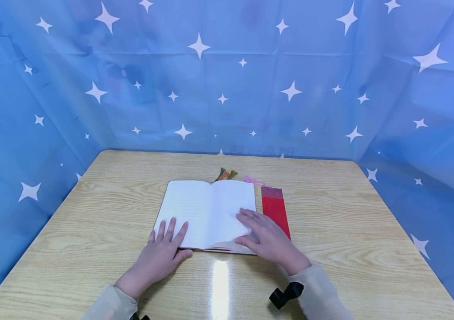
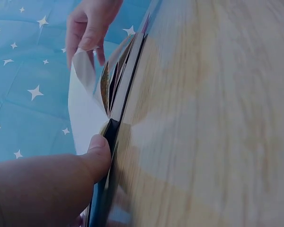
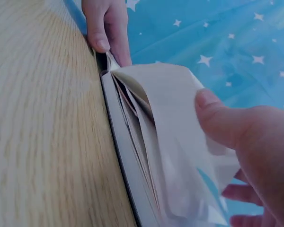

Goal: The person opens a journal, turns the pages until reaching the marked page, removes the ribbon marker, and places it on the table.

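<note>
An open notebook (image 1: 185,209) lies on the wooden table, its white pages facing up. My left hand (image 1: 161,258) rests on the lower left page with fingers spread, the thumb by the bottom edge. At the right side, my right hand (image 1: 268,240) pinches a page (image 3: 173,142) between thumb and fingers. That page is raised and curved away from the pages below, as both wrist views show. Partly behind the right hand lies a red bookmark (image 1: 275,209) with a pink tassel (image 1: 256,181).
Green and orange tassels (image 1: 225,174) stick out past the notebook's top edge. The wooden table (image 1: 331,213) extends around the notebook. A blue curtain with white stars (image 1: 227,75) hangs behind and at both sides.
</note>
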Available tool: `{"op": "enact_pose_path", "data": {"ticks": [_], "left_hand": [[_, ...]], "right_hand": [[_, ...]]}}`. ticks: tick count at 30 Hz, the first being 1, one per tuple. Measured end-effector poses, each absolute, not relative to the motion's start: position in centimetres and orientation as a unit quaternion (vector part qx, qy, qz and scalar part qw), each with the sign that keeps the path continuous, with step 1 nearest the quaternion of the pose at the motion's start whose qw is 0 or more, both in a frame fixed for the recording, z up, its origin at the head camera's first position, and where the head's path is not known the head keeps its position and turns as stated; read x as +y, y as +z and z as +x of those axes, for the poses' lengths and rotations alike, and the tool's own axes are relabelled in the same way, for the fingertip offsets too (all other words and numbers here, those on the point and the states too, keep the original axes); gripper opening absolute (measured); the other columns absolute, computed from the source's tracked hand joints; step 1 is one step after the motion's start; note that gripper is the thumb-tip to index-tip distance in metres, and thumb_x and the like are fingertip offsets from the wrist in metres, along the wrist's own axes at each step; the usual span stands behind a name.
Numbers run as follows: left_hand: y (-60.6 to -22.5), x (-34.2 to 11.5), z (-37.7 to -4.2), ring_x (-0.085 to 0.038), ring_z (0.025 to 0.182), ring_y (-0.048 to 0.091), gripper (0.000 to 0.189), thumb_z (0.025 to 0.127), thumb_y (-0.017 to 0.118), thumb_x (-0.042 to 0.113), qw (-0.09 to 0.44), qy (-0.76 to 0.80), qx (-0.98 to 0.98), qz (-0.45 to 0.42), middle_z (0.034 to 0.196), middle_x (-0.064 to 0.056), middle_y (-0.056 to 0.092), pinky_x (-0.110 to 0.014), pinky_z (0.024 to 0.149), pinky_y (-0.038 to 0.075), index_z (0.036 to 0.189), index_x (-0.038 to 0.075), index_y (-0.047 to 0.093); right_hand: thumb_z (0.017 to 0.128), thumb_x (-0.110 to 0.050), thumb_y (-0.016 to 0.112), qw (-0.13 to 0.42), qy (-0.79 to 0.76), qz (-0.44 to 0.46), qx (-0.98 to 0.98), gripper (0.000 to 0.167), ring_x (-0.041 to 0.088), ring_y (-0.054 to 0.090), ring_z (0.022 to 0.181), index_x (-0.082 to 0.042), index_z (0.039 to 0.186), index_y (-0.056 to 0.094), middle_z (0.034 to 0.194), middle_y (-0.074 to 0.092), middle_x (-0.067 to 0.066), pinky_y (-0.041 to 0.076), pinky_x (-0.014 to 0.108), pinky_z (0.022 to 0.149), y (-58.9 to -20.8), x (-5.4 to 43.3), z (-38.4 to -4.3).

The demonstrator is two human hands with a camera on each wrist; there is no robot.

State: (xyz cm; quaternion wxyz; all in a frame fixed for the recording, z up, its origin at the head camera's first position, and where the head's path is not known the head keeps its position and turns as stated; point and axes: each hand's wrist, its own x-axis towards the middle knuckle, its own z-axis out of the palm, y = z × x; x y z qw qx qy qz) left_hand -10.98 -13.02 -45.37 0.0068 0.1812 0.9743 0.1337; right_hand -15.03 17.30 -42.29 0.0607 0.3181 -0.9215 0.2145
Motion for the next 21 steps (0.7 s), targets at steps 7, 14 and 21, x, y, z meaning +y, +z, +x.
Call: {"op": "enact_pose_path", "data": {"ticks": [7,14,21], "left_hand": [[-45.3,-12.9,-11.0,-0.049,0.133,0.012,0.072,0.092,0.044,0.055,0.007,0.141,0.974,0.176,0.148,-0.027,0.019,-0.067,0.099,0.018,0.147,0.013,0.028],[-45.3,-12.8,-11.0,-0.047,0.134,0.013,0.072,0.092,0.042,0.056,0.003,0.145,0.974,0.174,0.148,-0.028,0.018,-0.066,0.101,0.017,0.147,0.012,0.028],[-45.1,-12.4,-11.0,-0.048,0.133,0.016,0.075,0.09,0.044,0.059,-0.007,0.148,0.976,0.16,0.147,-0.028,0.019,-0.067,0.099,0.019,0.146,0.011,0.032]], "right_hand": [[0.083,-0.046,0.065,0.115,0.215,0.334,-0.91,0.066,0.025,0.036,0.132,-0.013,0.137,0.047,0.144,0.039,0.008,0.032,0.047,0.103,-42.1,16.8,-15.1],[0.081,-0.042,0.069,0.17,0.229,0.359,-0.889,0.071,0.025,0.031,0.134,-0.009,0.138,0.044,0.146,0.037,0.01,0.032,0.048,0.103,-41.9,16.1,-15.2],[0.086,-0.048,0.061,0.207,0.244,0.383,-0.866,0.074,0.028,0.025,0.137,-0.005,0.141,0.038,0.148,0.029,0.017,0.031,0.048,0.104,-41.6,15.1,-15.4]]}}
